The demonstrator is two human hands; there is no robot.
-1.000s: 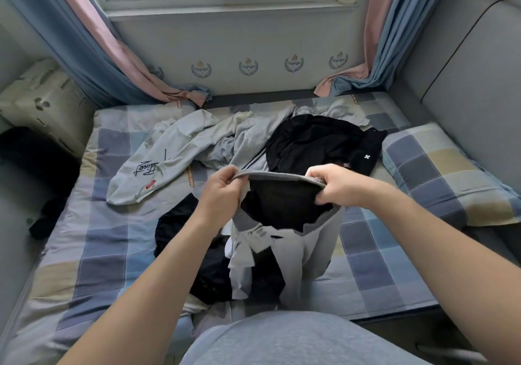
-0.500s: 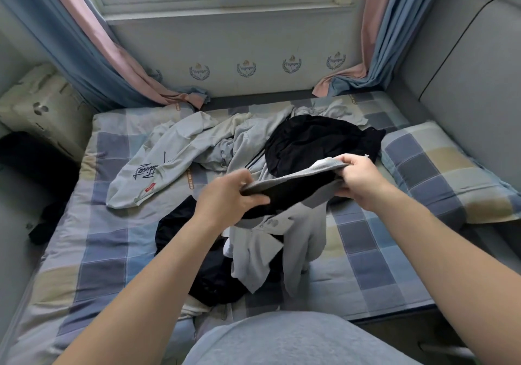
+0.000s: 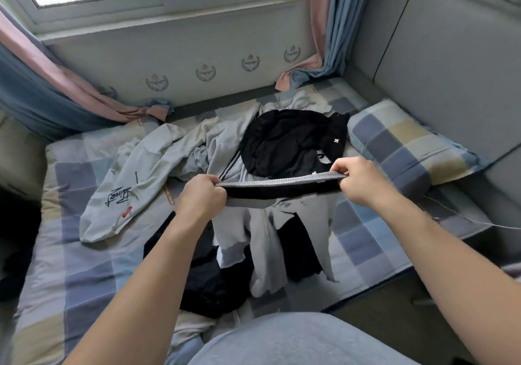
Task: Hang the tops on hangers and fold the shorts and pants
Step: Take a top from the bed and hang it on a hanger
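Observation:
I hold a pair of grey shorts (image 3: pixel 298 223) with a black lining by the waistband, stretched flat above the bed. My left hand (image 3: pixel 201 198) grips the waistband's left end and my right hand (image 3: pixel 359 180) grips its right end. The legs hang down, inside out, with white pocket bags showing. Under them lies a black garment (image 3: pixel 214 283). Farther back a light grey top with black script (image 3: pixel 135 184) sprawls to the left, and a black garment with a small white cross (image 3: pixel 290 142) lies at the middle right.
The checked bedsheet (image 3: pixel 84 268) covers the bed. A checked pillow (image 3: pixel 403 144) lies at the right against the grey padded headboard (image 3: pixel 451 54). Pink and blue curtains (image 3: pixel 42 82) hang beside the window. A thin white cable (image 3: pixel 462 215) runs off the right edge.
My hands have pulled apart and the shorts' waistband, which was held open in a loop, is now stretched into a flat line. The shorts have risen a little.

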